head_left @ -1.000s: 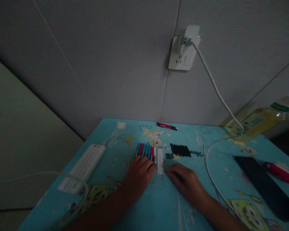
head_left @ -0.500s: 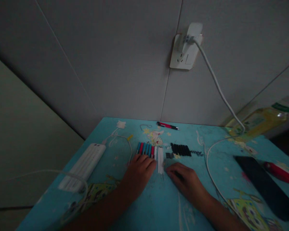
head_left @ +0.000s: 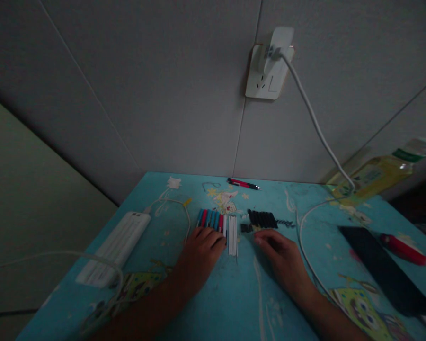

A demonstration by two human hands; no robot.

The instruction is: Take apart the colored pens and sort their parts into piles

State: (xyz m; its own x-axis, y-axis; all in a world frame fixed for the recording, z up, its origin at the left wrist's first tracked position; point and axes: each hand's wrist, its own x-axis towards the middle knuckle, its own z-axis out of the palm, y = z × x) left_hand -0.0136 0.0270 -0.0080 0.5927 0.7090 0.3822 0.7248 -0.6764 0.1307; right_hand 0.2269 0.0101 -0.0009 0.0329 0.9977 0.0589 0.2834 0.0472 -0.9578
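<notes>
My left hand (head_left: 205,248) lies palm down, its fingers resting over the near ends of a row of blue, red and white pen barrels (head_left: 212,219). Just right of it, a bundle of thin white pen refills (head_left: 232,237) lies side by side. My right hand (head_left: 279,251) is curled above the table, thumb and forefinger close together; whatever may be between them is too small to make out. Its fingertips are beside a few small black pieces (head_left: 246,228). Beyond them are a row of black grips or caps (head_left: 262,219) and a line of small dark springs (head_left: 286,223).
A red and black pen (head_left: 244,184) lies near the wall. On the left stands a white power strip (head_left: 117,246) with cables. A white charging cable (head_left: 315,121), a tilted bottle of yellow liquid (head_left: 376,177), a dark flat object (head_left: 383,267) and a red object (head_left: 404,249) are on the right.
My right hand has moved away from the white refills, rightward and up toward the small black pieces. My left hand stays on the pen barrels. The view has shifted slightly.
</notes>
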